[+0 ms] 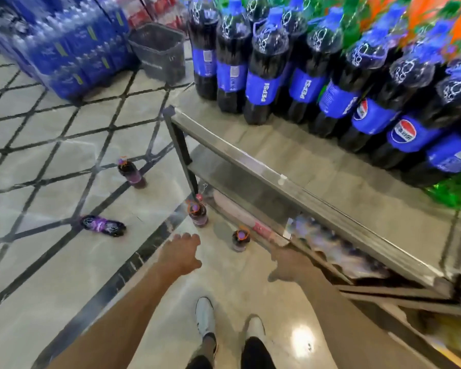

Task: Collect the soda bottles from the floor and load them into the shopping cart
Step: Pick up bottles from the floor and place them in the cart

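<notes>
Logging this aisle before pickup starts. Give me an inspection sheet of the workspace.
Surface: glossy tiled floor, dark diagonal lines.
Job's things: nearest bottle, middle bottle, farthest bottle upright; fallen bottle on its side.
Clutter: blurred packages under the metal rack.
Grips: left grip open, reaching toward the middle bottle, not touching; right grip open by the rack's lower edge.
Cables: nothing seen.
Surroundings: large Pepsi bottles on the rack; grey basket beside water packs.

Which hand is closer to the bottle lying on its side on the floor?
Left. The left hand is to the right of the lying bottle, over bare floor. The right hand is farther right still, beside the shelf.
</notes>
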Available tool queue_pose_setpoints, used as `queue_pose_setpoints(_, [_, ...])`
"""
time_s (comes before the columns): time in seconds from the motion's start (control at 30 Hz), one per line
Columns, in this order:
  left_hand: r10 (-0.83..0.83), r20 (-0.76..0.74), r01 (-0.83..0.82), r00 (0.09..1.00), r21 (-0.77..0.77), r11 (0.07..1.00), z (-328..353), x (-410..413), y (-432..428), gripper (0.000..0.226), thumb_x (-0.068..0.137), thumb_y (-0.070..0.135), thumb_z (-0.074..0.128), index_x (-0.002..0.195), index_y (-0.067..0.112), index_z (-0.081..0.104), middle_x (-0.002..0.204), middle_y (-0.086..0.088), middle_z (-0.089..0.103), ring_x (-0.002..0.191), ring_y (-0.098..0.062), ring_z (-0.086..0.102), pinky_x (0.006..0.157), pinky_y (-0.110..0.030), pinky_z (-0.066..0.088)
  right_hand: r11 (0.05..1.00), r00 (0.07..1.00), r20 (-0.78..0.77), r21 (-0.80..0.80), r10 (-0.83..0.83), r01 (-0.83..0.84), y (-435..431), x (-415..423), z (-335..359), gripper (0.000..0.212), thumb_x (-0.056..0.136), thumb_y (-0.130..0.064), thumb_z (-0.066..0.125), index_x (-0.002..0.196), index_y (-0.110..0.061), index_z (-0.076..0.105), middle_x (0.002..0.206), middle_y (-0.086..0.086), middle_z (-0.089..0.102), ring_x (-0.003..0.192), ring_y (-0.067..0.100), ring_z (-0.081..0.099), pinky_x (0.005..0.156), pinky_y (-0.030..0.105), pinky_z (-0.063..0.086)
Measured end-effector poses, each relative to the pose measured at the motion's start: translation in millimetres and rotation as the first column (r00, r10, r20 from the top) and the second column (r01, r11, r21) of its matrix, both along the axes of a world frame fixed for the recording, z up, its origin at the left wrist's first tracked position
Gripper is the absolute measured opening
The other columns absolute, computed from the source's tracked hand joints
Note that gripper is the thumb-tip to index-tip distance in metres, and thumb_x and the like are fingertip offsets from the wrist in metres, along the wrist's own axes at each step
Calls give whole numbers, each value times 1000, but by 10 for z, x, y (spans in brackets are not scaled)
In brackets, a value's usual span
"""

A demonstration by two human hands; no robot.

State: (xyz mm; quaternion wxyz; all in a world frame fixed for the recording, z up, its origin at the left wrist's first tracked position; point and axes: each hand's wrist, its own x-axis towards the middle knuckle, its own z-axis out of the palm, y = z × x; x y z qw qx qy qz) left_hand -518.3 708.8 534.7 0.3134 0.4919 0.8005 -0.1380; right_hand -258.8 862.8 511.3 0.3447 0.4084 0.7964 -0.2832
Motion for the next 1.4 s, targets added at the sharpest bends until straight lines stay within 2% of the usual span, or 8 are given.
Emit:
queue_pose_setpoints(0.23, [-185, 116, 192, 976, -57, 980, -1484, -161, 248, 58, 93, 47, 65, 142, 30, 40, 141, 2, 49, 128, -22, 47, 102, -39, 41, 732, 745, -103, -317, -659, 604, 3, 44, -1653, 49, 72, -29, 97, 108, -22, 63, 112, 3, 61, 91, 11, 59, 70, 22, 52])
queue_pose_setpoints(0.4, [-278, 179, 278, 944, 28, 960, -2873, -286, 643, 63, 93, 46, 65, 148, 29, 38, 145, 3, 46, 132, -21, 43, 104, -37, 39, 547, 513, -198, -394, -835, 739, 97, 109, -3069, 48, 73, 2, 92, 111, -2, 63, 99, 6, 58, 89, 11, 57, 62, 6, 47])
queue_pose_setpoints(0.63, [-206, 232, 152, 951, 229, 961, -4994, -244, 1277, 95, 81, 64, 72, 157, 31, 26, 150, 9, 42, 136, -16, 42, 107, -32, 38, 340, 178, -337, -515, -924, 787, 235, 145, -5281, 95, 20, -58, 104, 100, -17, 73, 92, -6, 74, 100, 20, 64, 88, 29, 55])
queue_pose_setpoints(0.73, [-67, 397, -72, 915, 326, 943, -5747, -111, 1442, 114, 66, 62, 86, 157, 32, 25, 151, 13, 40, 137, -9, 42, 109, -26, 37, 358, 164, -383, -520, -909, 775, 268, 88, -6015, 98, 24, -60, 103, 109, -23, 71, 103, -3, 73, 106, 14, 64, 87, 19, 47])
queue_pose_setpoints(0.87, [-68, 565, -231, 822, 440, 867, -6397, 69, 1548, 111, 52, 56, 92, 144, 43, 32, 134, 29, 40, 117, 9, 49, 103, -26, 46, 375, 122, -447, -536, -886, 756, 268, -28, -6849, 56, 66, -1, 96, 110, -22, 68, 107, 2, 73, 108, 17, 62, 91, 28, 46])
queue_pose_setpoints(1.07, [-117, 569, -290, 814, 572, 767, -6610, 57, 1585, 96, 59, 39, 97, 122, 69, 31, 119, 42, 55, 107, 22, 54, 86, 0, 41, 427, 64, -543, -575, -837, 698, 304, -327, -7560, 76, 66, 11, 92, 125, -25, 61, 126, 6, 65, 116, 18, 58, 82, 17, 54])
queue_pose_setpoints(1.27, [-129, 558, -283, 820, 589, 757, -6582, 45, 1671, 95, 55, 50, 96, 134, 43, 45, 130, 27, 60, 115, 7, 61, 95, -23, 54, 529, 42, -622, -626, -782, 573, 370, -740, -7621, 114, 59, -44, 102, 151, -12, 42, 146, 4, 61, 134, 26, 59, 106, 57, 52])
queue_pose_setpoints(1.4, [-132, 552, -292, 823, 611, 736, -6538, 75, 1729, 90, 57, 52, 95, 125, 64, 38, 123, 38, 57, 108, 17, 58, 85, 0, 44, 560, -67, -702, -618, -709, 552, 430, -844, -7547, 82, 87, 21, 68, 155, 7, 25, 146, -4, 63, 133, 15, 60, 102, 27, 53])
